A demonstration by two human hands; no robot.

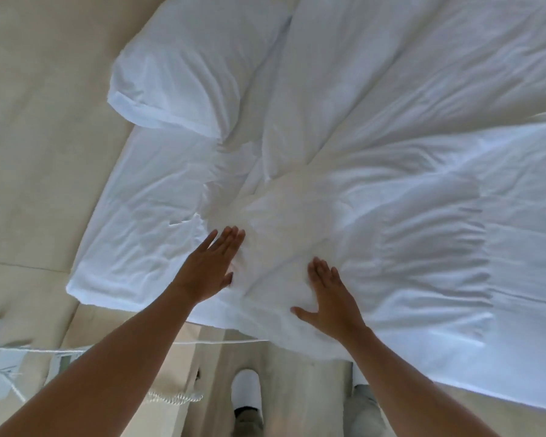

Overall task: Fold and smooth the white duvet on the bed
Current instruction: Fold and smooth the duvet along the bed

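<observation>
The white duvet (pixel 375 171) lies wrinkled across the bed, filling the middle and right of the head view, with a bunched fold near its front edge. My left hand (pixel 210 266) rests flat on the duvet's folded edge, fingers straight and slightly apart. My right hand (pixel 331 298) presses flat on the duvet a little to the right, fingers spread, thumb out to the left. Neither hand grips any cloth.
A white pillow (pixel 186 67) lies at the upper left of the bed. The beige headboard wall (pixel 38 121) fills the left. Below the bed edge I see a beige bedside surface with a coiled white phone cord (pixel 174 397) and my white slipper (pixel 246 389).
</observation>
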